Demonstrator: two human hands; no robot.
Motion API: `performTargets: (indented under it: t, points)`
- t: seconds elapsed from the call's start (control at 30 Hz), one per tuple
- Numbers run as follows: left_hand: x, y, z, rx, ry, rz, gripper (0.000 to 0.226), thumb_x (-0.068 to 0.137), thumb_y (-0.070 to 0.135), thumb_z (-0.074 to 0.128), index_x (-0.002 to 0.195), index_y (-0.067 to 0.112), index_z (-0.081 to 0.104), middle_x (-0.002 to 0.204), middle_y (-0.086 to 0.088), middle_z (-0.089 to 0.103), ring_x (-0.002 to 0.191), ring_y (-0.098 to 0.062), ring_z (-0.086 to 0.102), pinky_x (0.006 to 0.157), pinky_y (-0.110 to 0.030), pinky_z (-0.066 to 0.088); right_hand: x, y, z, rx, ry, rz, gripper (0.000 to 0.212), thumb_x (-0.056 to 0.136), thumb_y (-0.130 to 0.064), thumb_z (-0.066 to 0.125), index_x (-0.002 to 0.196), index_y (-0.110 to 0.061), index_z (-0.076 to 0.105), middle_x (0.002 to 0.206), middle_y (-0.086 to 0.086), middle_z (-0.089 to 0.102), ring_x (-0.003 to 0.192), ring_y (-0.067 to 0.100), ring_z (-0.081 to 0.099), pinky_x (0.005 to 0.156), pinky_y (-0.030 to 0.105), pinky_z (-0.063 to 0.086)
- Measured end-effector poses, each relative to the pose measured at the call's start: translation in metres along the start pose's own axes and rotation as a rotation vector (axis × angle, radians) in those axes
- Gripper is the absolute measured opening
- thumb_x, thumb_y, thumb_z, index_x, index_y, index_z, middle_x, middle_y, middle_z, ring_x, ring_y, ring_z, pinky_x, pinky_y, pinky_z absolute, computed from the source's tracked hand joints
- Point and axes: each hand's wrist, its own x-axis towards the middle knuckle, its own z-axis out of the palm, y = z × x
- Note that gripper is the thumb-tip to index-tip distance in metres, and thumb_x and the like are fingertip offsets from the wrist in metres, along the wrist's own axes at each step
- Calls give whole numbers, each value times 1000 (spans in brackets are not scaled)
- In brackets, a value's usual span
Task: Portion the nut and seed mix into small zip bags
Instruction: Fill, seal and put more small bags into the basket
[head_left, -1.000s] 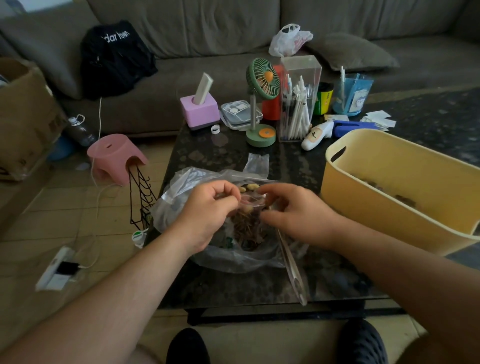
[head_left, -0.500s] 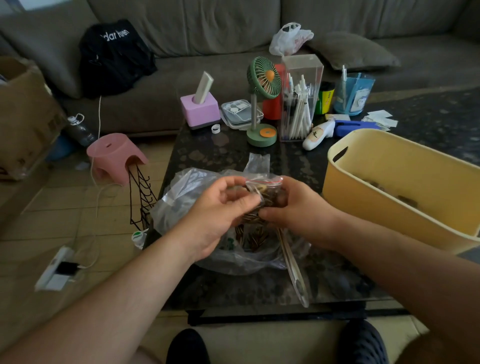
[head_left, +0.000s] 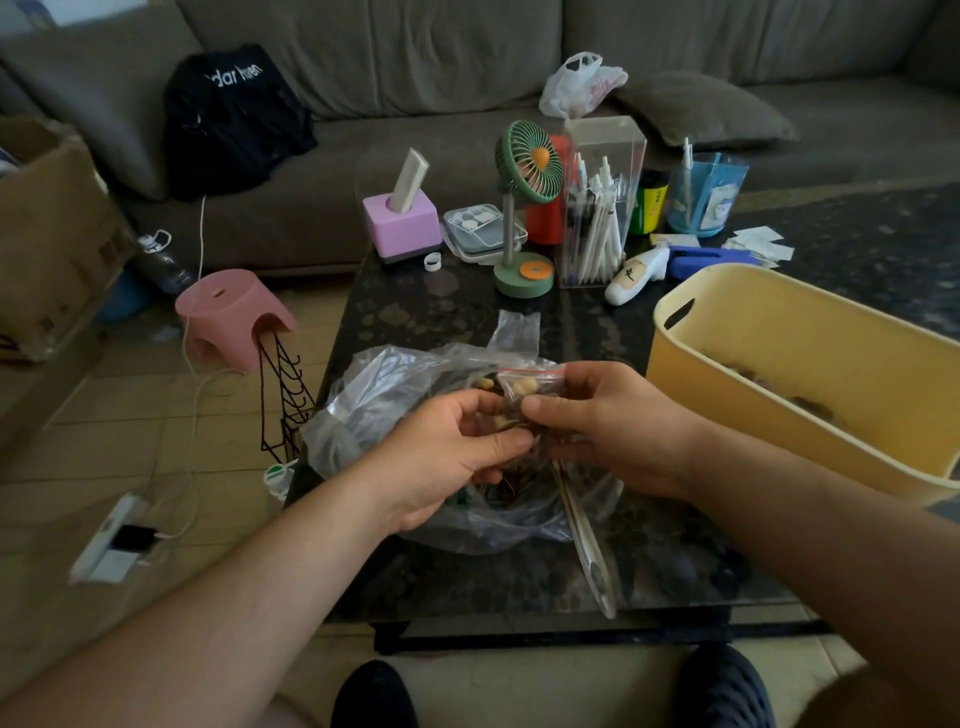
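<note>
A small clear zip bag (head_left: 524, 387) with a red seal line holds pale nuts and dark seeds. Both hands hold it above the big clear plastic bag (head_left: 384, 395) of nut and seed mix on the dark table (head_left: 415, 317). My left hand (head_left: 452, 452) pinches the small bag's lower left side. My right hand (head_left: 608, 421) grips its right side, thumb on the front. An empty small zip bag (head_left: 514, 330) lies just behind the big bag. The mix below is mostly hidden by my hands.
A yellow plastic tub (head_left: 810, 395) with some mix in its bottom stands at the right. A long flat utensil (head_left: 587, 551) lies near the table's front edge. A green desk fan (head_left: 524, 208), a clear pen box (head_left: 602, 202) and a pink box (head_left: 402, 223) crowd the back.
The small bag has been lifted and turned so its red seal now faces up and right. Both hands shifted their hold lower on the bag.
</note>
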Motion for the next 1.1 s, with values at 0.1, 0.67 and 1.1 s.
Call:
performTargets:
  t: [0.1, 0.67, 1.1]
  points:
    - [-1, 5, -5, 50, 15, 82, 27, 93, 8, 76, 118, 20, 72, 102, 2, 81, 99, -11, 76, 78, -24, 58, 3, -3, 3, -78, 106, -108, 14, 91, -12, 78, 105, -13, 77, 101, 10, 79, 95, 32, 77, 86, 44, 64]
    - [13, 34, -20, 36, 157, 416, 29, 92, 8, 77, 119, 16, 73, 114, -6, 79, 113, -23, 74, 98, -36, 58, 27, -34, 19, -164, 193, -365, 12, 90, -20, 81, 101, -20, 80, 103, 17, 77, 101, 40, 74, 90, 56, 62]
    - [8, 37, -18, -91, 225, 363, 12, 93, 15, 74, 104, 18, 75, 100, -3, 80, 92, -12, 75, 70, -20, 56, 19, -33, 15, -100, 116, -261, 12, 96, -17, 73, 106, -11, 74, 105, 19, 75, 94, 30, 75, 89, 49, 63]
